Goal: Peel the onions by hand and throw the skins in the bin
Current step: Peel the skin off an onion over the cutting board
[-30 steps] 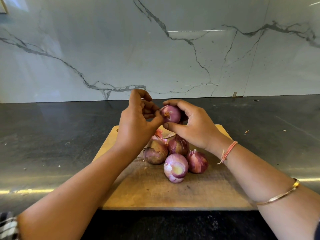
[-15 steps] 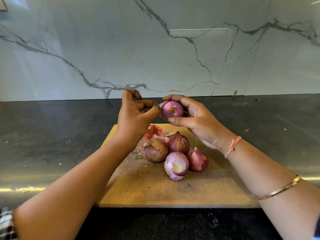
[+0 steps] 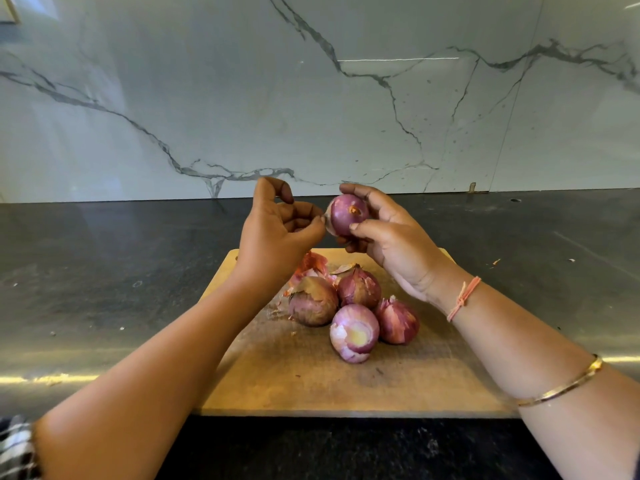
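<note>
Purple onion point(image 3: 347, 213) is gripped in right hand point(image 3: 398, 244) fingertips above board point(image 3: 311, 386); skin point(image 3: 327, 216) at its left edge is pinched by left hand point(image 3: 277, 230).

both forearms are bare. at the wrist of the right hand point(image 3: 398, 244) sits a thin thread bracelet point(image 3: 463, 298), salmon-pink, knotted, with short loose ends. higher up the same forearm is a slim gold bangle point(image 3: 568, 386). far up the arm of the left hand point(image 3: 277, 233), by the elbow, a black-and-white checked sleeve point(image 3: 15, 448) shows.
</note>
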The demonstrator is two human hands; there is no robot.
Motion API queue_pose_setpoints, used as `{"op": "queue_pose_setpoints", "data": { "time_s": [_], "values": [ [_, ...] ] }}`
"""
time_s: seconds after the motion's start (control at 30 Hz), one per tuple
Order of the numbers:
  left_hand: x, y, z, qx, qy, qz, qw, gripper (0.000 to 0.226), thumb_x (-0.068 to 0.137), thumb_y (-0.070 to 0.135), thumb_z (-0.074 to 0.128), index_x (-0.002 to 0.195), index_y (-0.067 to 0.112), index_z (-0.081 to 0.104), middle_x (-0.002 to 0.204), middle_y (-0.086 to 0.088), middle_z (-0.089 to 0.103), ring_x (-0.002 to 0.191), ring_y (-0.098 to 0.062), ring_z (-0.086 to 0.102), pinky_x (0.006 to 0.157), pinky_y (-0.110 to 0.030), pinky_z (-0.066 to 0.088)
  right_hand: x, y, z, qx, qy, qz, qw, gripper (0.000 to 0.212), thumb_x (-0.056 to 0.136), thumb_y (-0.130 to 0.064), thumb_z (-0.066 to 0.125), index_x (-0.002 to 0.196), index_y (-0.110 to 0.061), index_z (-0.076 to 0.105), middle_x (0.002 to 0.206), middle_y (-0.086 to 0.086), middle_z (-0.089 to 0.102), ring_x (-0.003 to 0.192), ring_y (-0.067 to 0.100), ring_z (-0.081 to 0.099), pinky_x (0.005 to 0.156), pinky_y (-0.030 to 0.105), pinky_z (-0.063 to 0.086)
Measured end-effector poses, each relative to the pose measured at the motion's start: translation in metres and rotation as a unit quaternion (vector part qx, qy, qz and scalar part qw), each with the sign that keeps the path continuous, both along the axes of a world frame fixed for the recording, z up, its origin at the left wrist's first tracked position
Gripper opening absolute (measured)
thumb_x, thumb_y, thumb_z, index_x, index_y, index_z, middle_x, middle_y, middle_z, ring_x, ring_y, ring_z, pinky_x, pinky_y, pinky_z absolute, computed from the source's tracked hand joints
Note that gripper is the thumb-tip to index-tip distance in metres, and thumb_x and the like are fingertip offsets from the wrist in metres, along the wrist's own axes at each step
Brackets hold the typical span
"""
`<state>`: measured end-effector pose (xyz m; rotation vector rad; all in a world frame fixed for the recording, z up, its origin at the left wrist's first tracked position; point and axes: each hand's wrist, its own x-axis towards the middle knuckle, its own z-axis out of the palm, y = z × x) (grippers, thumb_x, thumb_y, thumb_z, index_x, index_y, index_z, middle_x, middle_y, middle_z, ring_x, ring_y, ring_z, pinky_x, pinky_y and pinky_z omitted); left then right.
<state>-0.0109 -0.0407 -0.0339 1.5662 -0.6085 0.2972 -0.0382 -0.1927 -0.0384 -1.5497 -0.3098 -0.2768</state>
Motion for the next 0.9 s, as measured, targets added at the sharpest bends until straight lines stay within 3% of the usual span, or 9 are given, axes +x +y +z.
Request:
{"op": "queue_pose_setpoints", "data": {
  "time_s": [0.07,0.17,0.3,0.37,0.53,0.63,0.7,0.8,0.9],
  "values": [
    [-0.003,-0.002,-0.002,0.022,-0.035,0.001,0.999,0.041,0.083,0.000,0.066,0.086,0.024,0.033,0.078,-0.004,0.065,0.069,-0.021,0.063,0.068,-0.031,0.053,-0.002,0.002,0.001,-0.018,0.007,-0.011,1.000,0.033,0.085,-0.011,0.058,0.113,-0.027,0.052,0.106,0.001,0.059,0.086,0.013,0.056,0.063,0.019,0.042],
    [-0.008,-0.006,-0.003,0.051,-0.064,-0.006,0.997,0.041,0.083,0.000,0.065,0.086,0.024,0.032,0.078,-0.005,0.065,0.069,-0.025,0.067,0.064,-0.026,0.052,-0.001,0.003,0.000,-0.013,0.016,-0.027,0.999,0.020,0.092,-0.009,0.057,0.106,-0.021,0.052,0.092,-0.003,0.056,0.072,0.005,0.056,0.056,0.014,0.039],
    [-0.006,-0.007,-0.003,-0.014,0.012,-0.052,0.998,0.040,0.085,-0.005,0.062,0.086,0.020,0.031,0.078,-0.007,0.064,0.074,-0.030,0.060,0.074,-0.040,0.048,0.000,0.002,0.004,0.032,0.033,-0.023,0.999,0.021,0.077,-0.015,0.059,0.097,-0.018,0.054,0.079,-0.004,0.062,0.066,0.007,0.056,0.051,0.018,0.038],
    [-0.006,-0.009,-0.002,-0.045,0.048,-0.078,0.995,0.041,0.086,-0.009,0.058,0.087,0.020,0.029,0.082,-0.013,0.064,0.077,-0.030,0.056,0.077,-0.041,0.044,0.000,0.002,0.005,0.062,0.045,-0.012,0.997,0.014,0.083,-0.009,0.055,0.095,-0.016,0.053,0.075,-0.002,0.062,0.063,0.008,0.054,0.051,0.020,0.034],
    [0.001,-0.001,0.002,-0.157,0.129,-0.079,0.976,0.036,0.089,-0.013,0.048,0.089,0.017,0.030,0.076,-0.010,0.064,0.067,-0.018,0.066,0.069,-0.028,0.056,-0.005,0.000,0.009,0.160,0.068,0.028,0.984,0.009,0.081,-0.010,0.047,0.084,-0.011,0.056,0.078,0.008,0.051,0.050,0.013,0.043,0.046,0.020,0.030],
    [0.011,0.010,0.002,-0.066,0.088,0.019,0.994,0.035,0.087,-0.005,0.058,0.088,0.021,0.035,0.087,-0.012,0.064,0.086,-0.028,0.067,0.074,-0.035,0.058,-0.008,-0.001,0.013,0.170,0.061,0.040,0.983,0.015,0.085,-0.006,0.041,0.087,-0.007,0.056,0.080,0.010,0.053,0.048,0.012,0.040,0.048,0.022,0.028],
    [0.010,0.010,0.000,0.025,0.050,0.051,0.997,0.036,0.084,0.001,0.064,0.089,0.025,0.038,0.088,-0.009,0.066,0.083,-0.028,0.067,0.077,-0.039,0.058,-0.008,-0.002,0.012,0.155,0.071,0.032,0.985,0.018,0.088,-0.004,0.039,0.089,-0.008,0.056,0.082,0.010,0.055,0.049,0.012,0.040,0.047,0.021,0.029],
    [0.005,0.005,-0.003,0.117,0.000,0.053,0.992,0.031,0.083,0.004,0.065,0.089,0.029,0.048,0.081,0.002,0.065,0.065,-0.013,0.060,0.067,-0.028,0.052,-0.007,-0.002,0.010,0.145,0.088,0.033,0.985,0.016,0.091,-0.006,0.042,0.096,-0.009,0.056,0.082,0.011,0.055,0.050,0.012,0.040,0.045,0.019,0.031],
    [0.005,0.005,-0.005,0.204,-0.042,0.082,0.975,0.023,0.082,0.004,0.063,0.084,0.027,0.061,0.076,0.008,0.064,0.060,-0.009,0.058,0.057,-0.016,0.048,-0.007,-0.003,0.011,0.149,0.100,0.041,0.983,0.015,0.091,-0.007,0.045,0.101,-0.008,0.056,0.081,0.011,0.057,0.049,0.011,0.041,0.044,0.018,0.032]
  ]
}}
